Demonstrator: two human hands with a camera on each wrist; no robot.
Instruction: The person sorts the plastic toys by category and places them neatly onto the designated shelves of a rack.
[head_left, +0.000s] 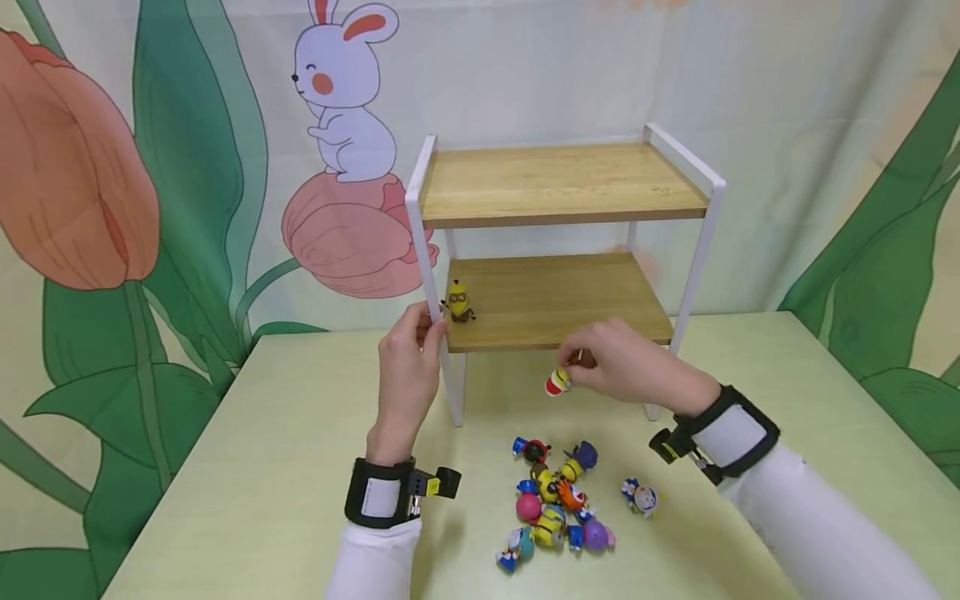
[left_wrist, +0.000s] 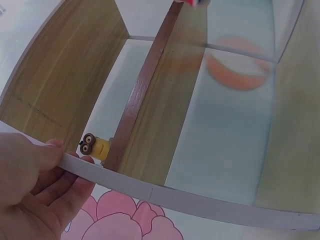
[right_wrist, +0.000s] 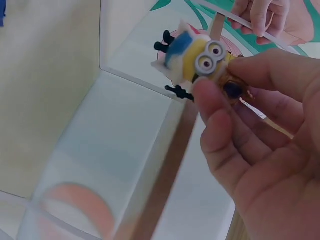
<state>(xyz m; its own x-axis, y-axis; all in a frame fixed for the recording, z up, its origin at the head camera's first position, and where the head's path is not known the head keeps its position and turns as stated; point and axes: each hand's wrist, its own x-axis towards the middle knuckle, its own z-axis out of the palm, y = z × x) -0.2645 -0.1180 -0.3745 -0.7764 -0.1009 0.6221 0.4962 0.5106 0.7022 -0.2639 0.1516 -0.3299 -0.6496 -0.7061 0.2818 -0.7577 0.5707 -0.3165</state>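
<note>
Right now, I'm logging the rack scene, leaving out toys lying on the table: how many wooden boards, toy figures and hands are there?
Wooden boards: 2, upper board and lower board
Toy figures: 2, shelf figure and held figure
Hands: 2, left hand and right hand
Total: 6

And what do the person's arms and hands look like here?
The left hand and right hand are bare, without gloves. Plain white sleeves reach up to black wristbands, each with a pale rectangular panel and a small black device with a yellow marking mounted at the side.
</note>
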